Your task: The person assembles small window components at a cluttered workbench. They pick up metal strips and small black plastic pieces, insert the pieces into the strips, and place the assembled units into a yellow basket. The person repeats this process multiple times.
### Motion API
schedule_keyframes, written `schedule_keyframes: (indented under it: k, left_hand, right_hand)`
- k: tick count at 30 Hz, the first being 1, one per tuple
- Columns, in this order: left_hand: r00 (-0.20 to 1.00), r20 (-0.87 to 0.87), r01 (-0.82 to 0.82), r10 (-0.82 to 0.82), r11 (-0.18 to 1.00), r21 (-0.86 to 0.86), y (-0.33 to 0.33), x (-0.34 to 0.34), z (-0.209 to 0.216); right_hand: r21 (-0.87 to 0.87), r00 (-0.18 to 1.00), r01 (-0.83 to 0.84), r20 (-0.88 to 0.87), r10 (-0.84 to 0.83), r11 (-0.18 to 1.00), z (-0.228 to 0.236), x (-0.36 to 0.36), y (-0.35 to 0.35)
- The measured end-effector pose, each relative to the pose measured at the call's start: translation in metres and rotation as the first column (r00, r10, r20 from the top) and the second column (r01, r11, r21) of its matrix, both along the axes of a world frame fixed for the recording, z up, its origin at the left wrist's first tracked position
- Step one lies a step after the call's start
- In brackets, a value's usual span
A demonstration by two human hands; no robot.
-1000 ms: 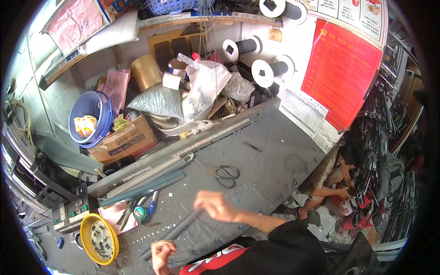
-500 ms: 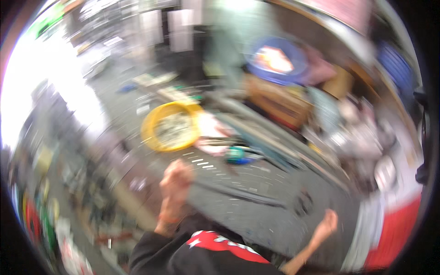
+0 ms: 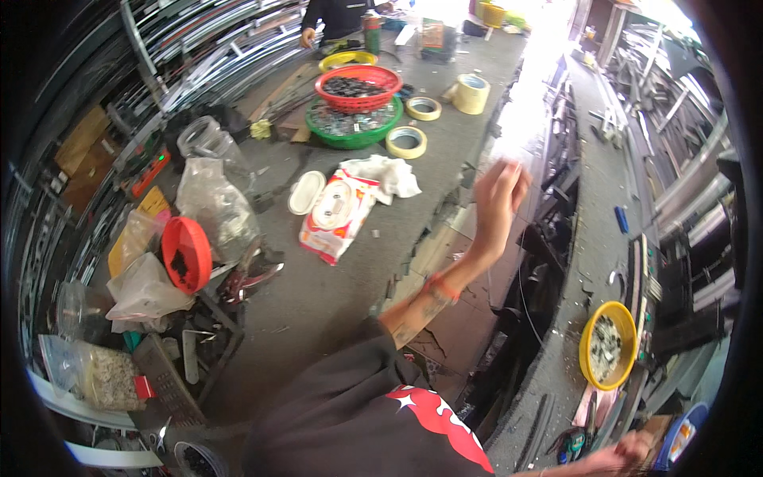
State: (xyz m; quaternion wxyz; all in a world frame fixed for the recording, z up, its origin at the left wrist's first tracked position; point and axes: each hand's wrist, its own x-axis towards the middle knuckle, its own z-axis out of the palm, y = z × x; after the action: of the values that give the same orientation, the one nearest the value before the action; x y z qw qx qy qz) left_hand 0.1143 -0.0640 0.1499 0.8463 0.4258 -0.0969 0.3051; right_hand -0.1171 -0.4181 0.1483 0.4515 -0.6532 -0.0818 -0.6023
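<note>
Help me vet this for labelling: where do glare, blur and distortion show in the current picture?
Head view: glare bleaches the aisle's far end at the top; head view: the right hand looks slightly soft, while the red-and-white packet is sharper; head view: fisheye distortion bows edges toward the rim.

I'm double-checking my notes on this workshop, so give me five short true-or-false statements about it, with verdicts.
1. The red basket sits on the green basket. True.
2. The yellow bowl at the right is empty. False: the yellow bowl holds small dark and pale pieces.
3. A reddish band circles the left wrist, below the raised left hand. True.
4. The right hand is beside the green basket. False: the right hand is at the lower right, near the blue tub.
5. Two tape rolls lie flat near the green basket. True.
</note>
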Motion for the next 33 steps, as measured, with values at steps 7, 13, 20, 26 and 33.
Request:
schedule_keyframes:
  k: [7,13,20,26,33]
  left_hand:
    - [0.955,-0.297,-0.018,-0.004,0.997,-0.074,0.169,0.139,0.005]
    - [0.767,-0.526,-0.464,0.366,0.884,-0.061,0.339,0.121,-0.024]
    - [0.882,-0.420,-0.107,0.213,0.959,0.262,0.277,0.085,-0.008]
    - [0.747,-0.364,0.323,-0.557,-0.175,0.930,0.063,-0.013,0.009]
    - [0.300,-0.181,-0.118,-0.937,-0.225,0.967,-0.098,-0.055,-0.009]
  right_hand:
    - [-0.096,0.899,-0.433,0.032,0.437,0.896,-0.023,0.082,0.181]
    - [-0.260,0.330,-0.938,-0.464,0.822,0.230,-0.051,0.075,0.293]
    - [-0.107,0.743,-0.570,-0.491,0.455,0.814,-0.079,0.102,0.236]
    - [0.070,0.797,0.231,-0.586,-0.148,0.970,-0.103,0.058,0.061]
    - [-0.009,0.415,0.842,-0.627,-0.659,0.539,-0.124,-0.158,-0.046]
